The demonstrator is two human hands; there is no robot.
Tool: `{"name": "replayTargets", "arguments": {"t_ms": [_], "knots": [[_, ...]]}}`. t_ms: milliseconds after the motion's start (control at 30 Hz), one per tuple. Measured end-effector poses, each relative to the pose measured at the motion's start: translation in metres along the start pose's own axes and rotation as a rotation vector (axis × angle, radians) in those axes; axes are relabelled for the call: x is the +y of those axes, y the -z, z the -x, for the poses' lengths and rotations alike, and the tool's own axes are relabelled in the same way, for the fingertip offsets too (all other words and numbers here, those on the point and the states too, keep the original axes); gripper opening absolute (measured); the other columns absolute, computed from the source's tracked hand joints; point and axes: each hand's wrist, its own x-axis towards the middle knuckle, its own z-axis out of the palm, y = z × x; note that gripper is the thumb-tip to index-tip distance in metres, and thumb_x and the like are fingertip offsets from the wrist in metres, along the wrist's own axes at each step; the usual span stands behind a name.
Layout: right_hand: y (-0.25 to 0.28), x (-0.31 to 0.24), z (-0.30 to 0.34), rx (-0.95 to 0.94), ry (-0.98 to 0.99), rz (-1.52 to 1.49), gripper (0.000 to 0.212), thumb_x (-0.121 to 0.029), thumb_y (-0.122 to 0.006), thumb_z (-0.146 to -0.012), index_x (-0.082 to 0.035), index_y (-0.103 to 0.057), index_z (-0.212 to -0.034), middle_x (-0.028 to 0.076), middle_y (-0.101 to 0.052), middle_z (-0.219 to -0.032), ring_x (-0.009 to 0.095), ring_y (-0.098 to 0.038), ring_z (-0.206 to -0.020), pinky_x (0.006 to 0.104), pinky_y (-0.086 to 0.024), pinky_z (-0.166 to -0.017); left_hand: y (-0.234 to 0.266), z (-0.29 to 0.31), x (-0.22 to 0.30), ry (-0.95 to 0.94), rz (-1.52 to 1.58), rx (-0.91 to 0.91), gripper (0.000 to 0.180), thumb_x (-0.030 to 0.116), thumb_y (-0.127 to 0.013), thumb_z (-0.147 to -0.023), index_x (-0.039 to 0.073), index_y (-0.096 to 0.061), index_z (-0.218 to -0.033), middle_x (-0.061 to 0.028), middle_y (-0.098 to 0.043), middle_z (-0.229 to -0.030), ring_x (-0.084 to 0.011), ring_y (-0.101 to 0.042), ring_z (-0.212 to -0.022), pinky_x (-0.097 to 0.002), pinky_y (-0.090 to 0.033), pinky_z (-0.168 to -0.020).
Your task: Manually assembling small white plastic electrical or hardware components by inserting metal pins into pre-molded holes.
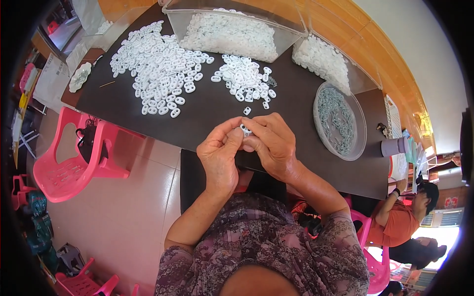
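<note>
A small white two-holed piece (245, 129) is pinched by the left hand (219, 155) and right hand (276, 148) together, close to the near edge of the counter (298, 106) — any lettering too small to read — with white pieces (158, 71) heaped farther back.

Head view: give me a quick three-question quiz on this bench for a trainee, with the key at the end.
1. How is the small white piece held?
a) by the left hand alone
b) by the right hand alone
c) by both hands together
2. True or false: the round tub of small grey parts stands to the right of both hands.
3. Of the loose white heaps on the dark table, which is bigger: the left pile or the right pile?

Key: 1. c; 2. true; 3. the left pile.
</note>
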Motion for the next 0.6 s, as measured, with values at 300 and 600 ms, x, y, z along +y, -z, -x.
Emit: {"name": "replayTargets", "arguments": {"t_ms": [300,600], "knots": [[-0.001,-0.0074,0.0049,0.083,-0.051,-0.032,0.034,0.004,-0.066,-0.072,0.002,-0.06,-0.105,0.012,-0.06,-0.087,0.022,-0.054,-0.07,0.0297,-0.045,-0.059,-0.0007,0.0045,0.0015,-0.019,0.019,-0.05,0.019,0.002,-0.055,-0.089,-0.008,-0.058,-0.104,-0.0096,-0.064,-0.084,-0.011,-0.059,-0.067,-0.0219,-0.049,-0.064],[-0.0016,-0.0092,0.0051,0.123,-0.01,-0.029,0.031,0.005,-0.065,-0.072,0.004,-0.059,-0.102,0.012,-0.06,-0.086,0.024,-0.055,-0.07,0.031,-0.045,-0.059,0.002,0.0039,-0.001,-0.113,-0.03,-0.135,0.021,0.003,-0.055,-0.089,-0.007,-0.06,-0.107,-0.009,-0.064,-0.09,-0.0104,-0.059,-0.075,-0.0214,-0.049,-0.069]]}}
